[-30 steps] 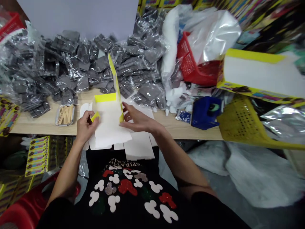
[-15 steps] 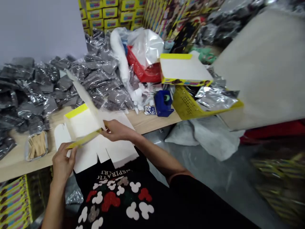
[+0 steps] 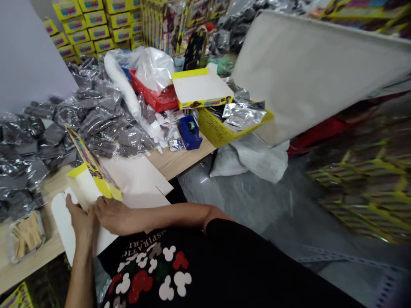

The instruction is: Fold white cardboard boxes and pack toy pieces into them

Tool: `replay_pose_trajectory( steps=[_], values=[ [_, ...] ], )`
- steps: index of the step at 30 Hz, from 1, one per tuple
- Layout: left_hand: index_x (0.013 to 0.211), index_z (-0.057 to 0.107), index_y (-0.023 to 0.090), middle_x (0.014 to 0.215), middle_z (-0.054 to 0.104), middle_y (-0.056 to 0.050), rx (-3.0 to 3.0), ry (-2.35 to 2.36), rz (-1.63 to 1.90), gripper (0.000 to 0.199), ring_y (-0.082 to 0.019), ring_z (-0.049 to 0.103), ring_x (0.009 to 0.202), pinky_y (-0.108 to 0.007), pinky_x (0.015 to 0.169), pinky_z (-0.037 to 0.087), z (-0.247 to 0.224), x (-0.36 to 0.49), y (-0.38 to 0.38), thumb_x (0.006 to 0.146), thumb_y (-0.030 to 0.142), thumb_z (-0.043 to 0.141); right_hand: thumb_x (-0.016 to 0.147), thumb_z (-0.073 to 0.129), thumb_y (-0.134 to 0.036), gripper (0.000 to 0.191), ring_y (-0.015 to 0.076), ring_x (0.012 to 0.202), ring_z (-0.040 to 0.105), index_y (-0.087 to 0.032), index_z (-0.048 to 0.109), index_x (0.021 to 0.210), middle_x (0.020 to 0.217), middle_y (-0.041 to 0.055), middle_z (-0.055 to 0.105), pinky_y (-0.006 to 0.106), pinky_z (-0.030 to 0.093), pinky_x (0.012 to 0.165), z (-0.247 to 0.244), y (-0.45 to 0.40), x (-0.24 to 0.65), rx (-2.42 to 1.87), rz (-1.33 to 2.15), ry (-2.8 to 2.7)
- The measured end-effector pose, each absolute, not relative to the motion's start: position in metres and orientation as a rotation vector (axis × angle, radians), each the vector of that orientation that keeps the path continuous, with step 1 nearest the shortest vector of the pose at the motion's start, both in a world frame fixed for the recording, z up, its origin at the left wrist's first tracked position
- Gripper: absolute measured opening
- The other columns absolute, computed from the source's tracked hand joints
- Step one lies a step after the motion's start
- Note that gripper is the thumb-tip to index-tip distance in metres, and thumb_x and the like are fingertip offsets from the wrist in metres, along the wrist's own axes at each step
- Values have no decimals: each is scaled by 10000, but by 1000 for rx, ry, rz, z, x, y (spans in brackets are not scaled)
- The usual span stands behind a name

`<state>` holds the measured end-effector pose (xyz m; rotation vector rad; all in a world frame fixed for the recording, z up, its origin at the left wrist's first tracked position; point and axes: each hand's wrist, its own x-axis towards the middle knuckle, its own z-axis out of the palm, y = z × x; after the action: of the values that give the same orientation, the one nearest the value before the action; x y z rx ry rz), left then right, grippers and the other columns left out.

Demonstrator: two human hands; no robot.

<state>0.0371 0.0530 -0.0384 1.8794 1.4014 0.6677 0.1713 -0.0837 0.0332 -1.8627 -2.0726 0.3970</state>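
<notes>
Soft, even indoor light fills the scene, bright enough to show the white card box blank (image 3: 138, 179) cleanly, with only faint shadows. Hard white glare glints off the foil bag (image 3: 244, 114) and the plastic-wrapped packs (image 3: 96, 111), and a pale sheen streaks the grey floor (image 3: 201, 182). The stacked yellow boxes (image 3: 362, 192) at the right edge smear into motion blur, while the wide lens bends and tilts the wooden table edge (image 3: 180, 160). The gap beneath the table (image 3: 41, 282) falls darker.
</notes>
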Motion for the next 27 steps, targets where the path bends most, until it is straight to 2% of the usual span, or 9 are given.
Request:
replay_pose_trajectory(
  steps=[2, 4, 6, 9, 12, 15, 18, 22, 27],
  values=[
    [1592, 367, 227, 985, 623, 4, 1593, 1400, 841, 1019, -180, 608, 761, -409, 841, 553, -31, 37, 43, 706, 363, 851, 1005, 506, -12, 253, 293, 1145, 706, -23, 727, 1128, 1155, 221, 743, 401, 638, 906, 20, -59, 176, -1876, 440, -2124],
    [1333, 556, 228, 924, 636, 27, 1297, 1255, 1002, 746, -157, 631, 779, -354, 841, 560, -24, 35, 27, 695, 436, 881, 999, 555, -48, 190, 282, 1115, 713, -60, 740, 1042, 1079, 194, 750, 399, 620, 939, 16, -47, 184, -1830, 437, -2137],
    [1006, 614, 210, 841, 652, 31, 1100, 1082, 996, 513, -145, 650, 770, -311, 817, 570, -17, 35, 10, 705, 520, 891, 991, 615, -120, 171, 297, 1119, 713, -74, 735, 1104, 1113, 183, 744, 416, 613, 923, 24, -48, 189, -1829, 433, -2083],
    [821, 618, 177, 785, 685, 27, 984, 986, 1005, 478, -124, 656, 738, -254, 747, 567, -7, 43, -11, 695, 512, 936, 1011, 633, -225, 261, 310, 1141, 712, -113, 699, 1238, 1246, 154, 717, 412, 616, 835, 46, -63, 192, -1796, 574, -2040],
    [846, 658, 155, 792, 708, 28, 1034, 975, 1149, 435, -108, 661, 730, -227, 737, 570, 3, 58, -24, 663, 392, 973, 1035, 593, -239, 252, 299, 1189, 699, -137, 682, 1247, 1311, 118, 697, 400, 607, 837, 65, -72, 198, -1734, 700, -2048],
    [898, 662, 156, 804, 717, 18, 1161, 933, 1168, 401, -136, 691, 765, -268, 770, 604, 14, 72, -29, 685, 346, 944, 1000, 604, -195, 236, 302, 1206, 688, -148, 683, 1218, 1292, 101, 707, 412, 599, 866, 72, -72, 210, -1716, 744, -2083],
    [874, 616, 177, 812, 703, 35, 1204, 899, 1241, 397, -130, 677, 754, -292, 803, 627, 28, 79, -27, 647, 303, 916, 970, 617, -167, 259, 315, 1182, 676, -115, 677, 1216, 1276, 145, 699, 441, 582, 951, 73, -71, 220, -1799, 562, -2035],
    [890, 568, 212, 901, 705, 32, 1370, 879, 1268, 403, -148, 662, 778, -397, 914, 654, 47, 81, -25, 635, 346, 850, 961, 604, -127, 265, 308, 1179, 649, -40, 666, 1204, 1240, 199, 685, 433, 533, 1083, 76, -75, 222, -1900, 232, -1977],
    [1111, 569, 227, 1086, 690, -28, 1478, 933, 1166, 533, -218, 690, 962, -540, 1074, 605, 45, 79, -29, 691, 457, 803, 958, 597, -164, 210, 317, 1173, 634, -129, 679, 1147, 1196, 146, 687, 456, 575, 998, 76, -75, 231, -1851, 240, -2120]
  ],
)
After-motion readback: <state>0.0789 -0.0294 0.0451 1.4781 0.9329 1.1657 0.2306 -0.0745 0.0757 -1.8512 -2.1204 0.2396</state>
